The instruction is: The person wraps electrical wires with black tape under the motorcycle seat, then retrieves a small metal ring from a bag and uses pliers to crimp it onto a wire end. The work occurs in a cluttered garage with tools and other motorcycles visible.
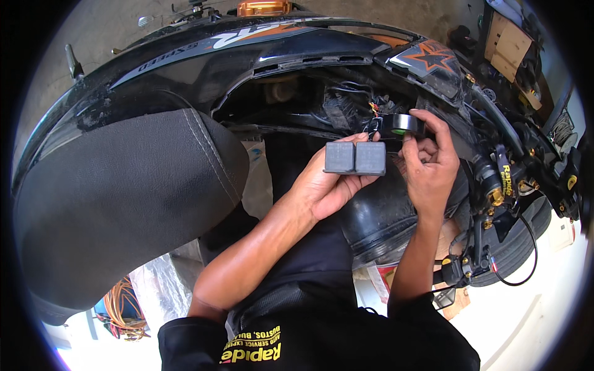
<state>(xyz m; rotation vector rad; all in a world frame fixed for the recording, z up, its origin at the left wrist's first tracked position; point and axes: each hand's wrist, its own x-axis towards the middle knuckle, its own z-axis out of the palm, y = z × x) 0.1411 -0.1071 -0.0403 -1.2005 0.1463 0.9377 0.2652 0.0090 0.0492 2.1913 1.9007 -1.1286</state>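
In my left hand (318,188) I hold a pair of black, square relays (340,157), side by side, with the fingers curled behind and under them. Black-wrapped wires (374,125) run up from behind the relays toward the scooter's open body, where red and yellow wires (374,109) show. Just to the right, my right hand (432,170) pinches a roll of black electrical tape (404,122) between thumb and forefinger, close beside the wires. Its other fingers are curled in. Whether a strip of tape joins the roll to the wires is too small to tell.
The black body panel (179,68) curves across the far side, its opening exposing cables. A textured seat (124,198) fills the left. Handlebar parts (495,185), a cable and a tyre (520,247) stand at the right. Orange cord (124,303) lies at the lower left.
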